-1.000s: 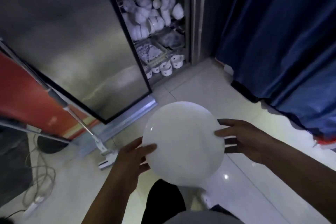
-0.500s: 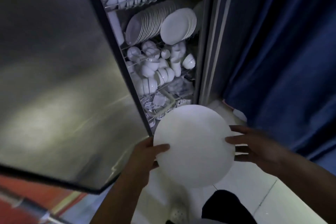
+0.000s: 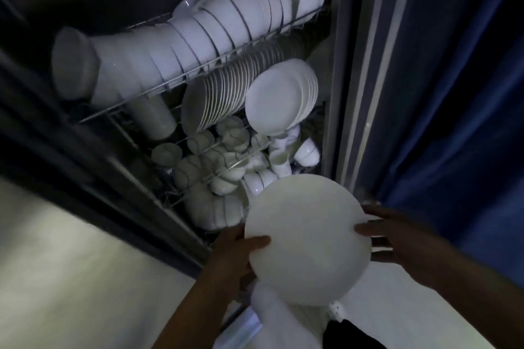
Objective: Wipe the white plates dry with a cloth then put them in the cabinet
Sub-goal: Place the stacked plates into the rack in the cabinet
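Both bare forearms reach up and forward from the lower edge of the view, converging toward the middle. The left hand (image 3: 235,252) grips from the left side, its thumb laid across the near face and its fingers (image 3: 249,278) curled out of sight behind. The right hand (image 3: 397,238) sits opposite at about the same height, thumb forward and fingers spread, wrist nearly straight

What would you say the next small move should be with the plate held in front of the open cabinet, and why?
Probably lift the plate up and forward toward the short stack of plates on the middle rack. Both the left hand and the right hand grip its rim, the cabinet stands open, and that stack's front face is bare, so the plate could stand against it.
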### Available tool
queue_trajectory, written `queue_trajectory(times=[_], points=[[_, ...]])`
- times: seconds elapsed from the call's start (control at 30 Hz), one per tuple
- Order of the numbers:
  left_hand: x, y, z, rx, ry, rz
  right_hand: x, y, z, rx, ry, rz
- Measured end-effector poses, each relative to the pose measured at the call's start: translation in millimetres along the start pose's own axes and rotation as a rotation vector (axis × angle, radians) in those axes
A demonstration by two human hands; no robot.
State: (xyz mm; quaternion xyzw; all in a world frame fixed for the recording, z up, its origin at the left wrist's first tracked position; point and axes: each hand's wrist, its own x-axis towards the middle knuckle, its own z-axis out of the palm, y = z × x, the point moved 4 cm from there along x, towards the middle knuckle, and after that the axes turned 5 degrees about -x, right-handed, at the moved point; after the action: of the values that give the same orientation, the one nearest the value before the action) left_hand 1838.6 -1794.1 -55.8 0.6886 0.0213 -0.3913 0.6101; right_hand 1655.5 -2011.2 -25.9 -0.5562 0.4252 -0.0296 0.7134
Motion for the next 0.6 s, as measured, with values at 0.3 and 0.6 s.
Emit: queue_trajectory(times=[0.3,0.6], points=[[116.2,102.6,3.2,-0.112,0.149,0.131,134.6,-131.1,35.1,-0.107,-0.030,-0.147],[230.0,191.0,12.7,-0.235,0.091,0.279,221.9,-216.6,68.5,-0.270,0.150,-0.424]])
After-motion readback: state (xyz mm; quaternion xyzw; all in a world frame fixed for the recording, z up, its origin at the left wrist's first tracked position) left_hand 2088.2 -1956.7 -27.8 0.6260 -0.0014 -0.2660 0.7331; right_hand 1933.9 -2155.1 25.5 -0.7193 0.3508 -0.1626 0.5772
